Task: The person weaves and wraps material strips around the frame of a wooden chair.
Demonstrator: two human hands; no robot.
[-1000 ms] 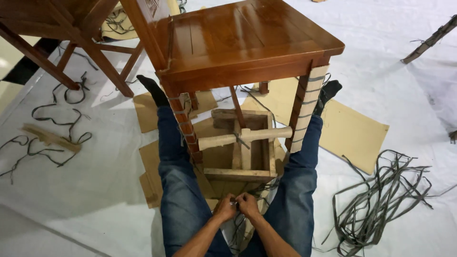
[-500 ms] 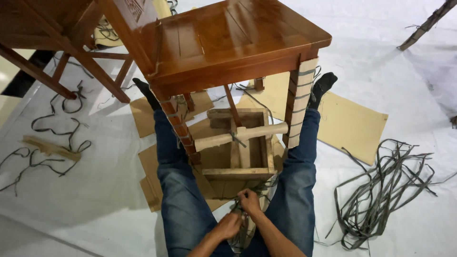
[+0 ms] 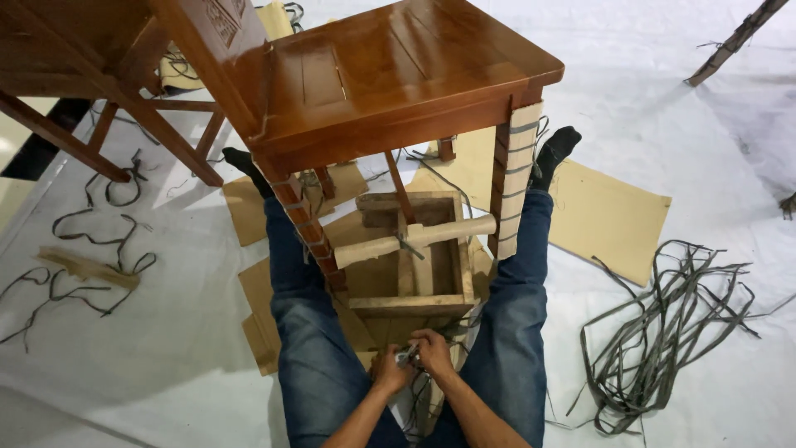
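Observation:
I sit on the floor in blue jeans with my legs on either side of a brown wooden chair (image 3: 390, 75). Its right front leg (image 3: 518, 178) is wrapped in cardboard tied with grey straps; its left front leg (image 3: 303, 228) is bound with straps too. A cardboard-wrapped rung (image 3: 414, 239) crosses a wooden frame (image 3: 410, 303) between the legs. My left hand (image 3: 388, 369) and my right hand (image 3: 433, 353) meet low between my thighs, both closed on a grey strap (image 3: 406, 357) with a small metal piece on it.
A second wooden chair (image 3: 91, 75) stands at the upper left. Cardboard sheets (image 3: 609, 216) lie under and beside my legs. A tangle of grey straps (image 3: 663, 332) lies at right, with loose strap pieces (image 3: 91, 265) on the white floor sheet at left.
My hands have shifted slightly while staying together on the strap between my thighs. The view has tilted a little, so the chair sits higher in the picture.

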